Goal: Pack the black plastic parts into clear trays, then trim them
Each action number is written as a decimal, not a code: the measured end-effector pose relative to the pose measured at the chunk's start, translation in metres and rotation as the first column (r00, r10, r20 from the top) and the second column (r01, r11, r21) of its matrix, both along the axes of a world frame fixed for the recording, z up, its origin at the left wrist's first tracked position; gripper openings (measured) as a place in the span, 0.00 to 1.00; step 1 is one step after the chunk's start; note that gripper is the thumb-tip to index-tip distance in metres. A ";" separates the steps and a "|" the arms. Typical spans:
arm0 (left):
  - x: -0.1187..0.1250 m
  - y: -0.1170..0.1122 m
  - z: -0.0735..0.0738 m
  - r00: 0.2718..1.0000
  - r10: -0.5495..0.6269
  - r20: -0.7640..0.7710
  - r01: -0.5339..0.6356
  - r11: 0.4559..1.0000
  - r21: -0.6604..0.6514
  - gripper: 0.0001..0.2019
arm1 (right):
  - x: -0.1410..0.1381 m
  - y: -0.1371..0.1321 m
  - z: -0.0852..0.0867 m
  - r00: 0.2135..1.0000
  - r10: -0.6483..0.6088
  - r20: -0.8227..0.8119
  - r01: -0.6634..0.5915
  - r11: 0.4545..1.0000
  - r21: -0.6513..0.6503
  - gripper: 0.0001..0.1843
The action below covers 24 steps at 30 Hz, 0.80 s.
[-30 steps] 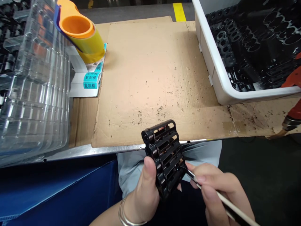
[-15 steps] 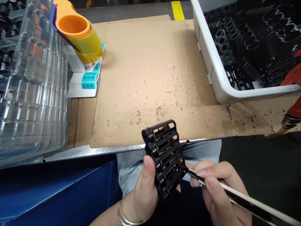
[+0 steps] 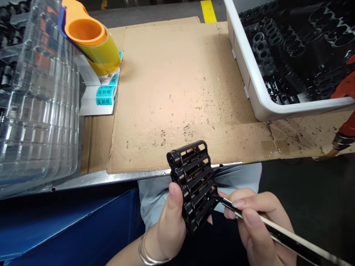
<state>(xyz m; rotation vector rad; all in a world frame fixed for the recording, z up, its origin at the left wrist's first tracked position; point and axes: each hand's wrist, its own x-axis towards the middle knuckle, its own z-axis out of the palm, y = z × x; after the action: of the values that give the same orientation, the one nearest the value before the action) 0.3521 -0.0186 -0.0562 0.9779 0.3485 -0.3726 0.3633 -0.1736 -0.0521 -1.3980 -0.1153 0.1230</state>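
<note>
Just below the metal table edge, the left hand grips a black plastic lattice part, its fingers mostly hidden behind it; the right hand pinches a slender pointed tool, tip at the part's right side.

A white plastic crate of black moulded parts stands at one o'clock, stacked clear plastic trays at nine, and a yellow tape roll above teal-printed labels at eleven, beside a cardboard sheet.

Bright, even light leaves soft shadows and streaks white glare across the clear plastic tray.
</note>
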 end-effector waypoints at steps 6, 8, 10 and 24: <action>0.004 -0.001 0.004 0.999 -0.038 0.011 0.037 0.999 0.023 0.42 | -0.001 -0.002 -0.002 0.998 0.055 0.002 -0.055 0.997 0.049 0.11; 0.004 -0.001 0.004 0.999 -0.039 0.024 0.038 0.999 0.023 0.42 | -0.001 -0.001 -0.003 0.999 0.041 0.004 -0.041 0.998 0.047 0.12; 0.003 -0.001 0.002 0.998 -0.043 0.036 0.043 0.999 0.015 0.42 | -0.001 0.000 -0.003 0.999 0.039 0.014 -0.040 0.998 0.045 0.11; 0.001 -0.001 0.002 0.999 -0.052 -0.014 0.053 0.996 0.065 0.43 | 0.003 -0.005 -0.003 0.997 0.077 0.004 -0.077 0.994 0.078 0.11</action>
<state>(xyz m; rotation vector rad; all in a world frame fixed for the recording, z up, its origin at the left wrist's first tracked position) 0.3534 -0.0192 -0.0540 1.0508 0.3489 -0.4175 0.3658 -0.1782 -0.0554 -1.3161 -0.1729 0.1804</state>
